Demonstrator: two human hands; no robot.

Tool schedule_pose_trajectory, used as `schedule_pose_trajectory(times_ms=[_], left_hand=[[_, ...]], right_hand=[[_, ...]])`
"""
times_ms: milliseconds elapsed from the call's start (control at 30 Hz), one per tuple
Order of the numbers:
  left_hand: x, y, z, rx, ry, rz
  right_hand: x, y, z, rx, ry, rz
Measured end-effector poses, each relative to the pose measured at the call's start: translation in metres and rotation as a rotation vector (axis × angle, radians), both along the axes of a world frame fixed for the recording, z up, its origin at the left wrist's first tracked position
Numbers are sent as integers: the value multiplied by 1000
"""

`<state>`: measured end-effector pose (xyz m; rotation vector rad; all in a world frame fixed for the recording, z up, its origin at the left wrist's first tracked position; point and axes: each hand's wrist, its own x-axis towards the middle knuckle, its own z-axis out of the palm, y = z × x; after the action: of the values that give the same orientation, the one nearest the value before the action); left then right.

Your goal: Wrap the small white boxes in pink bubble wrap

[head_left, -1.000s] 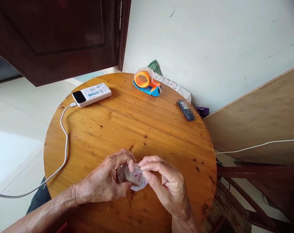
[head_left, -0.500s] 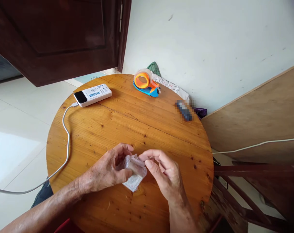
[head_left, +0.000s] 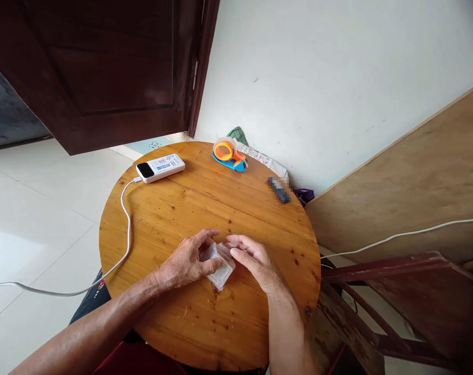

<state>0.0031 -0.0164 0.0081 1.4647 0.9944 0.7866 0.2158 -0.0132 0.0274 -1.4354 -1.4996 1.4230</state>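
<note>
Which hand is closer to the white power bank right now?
Left. The left hand grips the clear packet on the side toward the power bank, up and to its left; the right hand pinches the packet's other side, farther away.

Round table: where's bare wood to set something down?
Widest bare patch: table middle, bordered by power bank, tape dispenser, dark bar, and left hand and right hand on the clear packet. Near edge between the forearms is bare too. Crowded: far rim.
</note>
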Motion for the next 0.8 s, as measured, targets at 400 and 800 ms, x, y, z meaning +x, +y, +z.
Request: schedule_pose_trajectory(times_ms=[400,800], left_hand=[[3,3,-4,159,262,47],[0,10,-9,139,212,16]], right_hand=[[-20,1,1,91,-84,-214],[-34,1,3,217,-43,-286]])
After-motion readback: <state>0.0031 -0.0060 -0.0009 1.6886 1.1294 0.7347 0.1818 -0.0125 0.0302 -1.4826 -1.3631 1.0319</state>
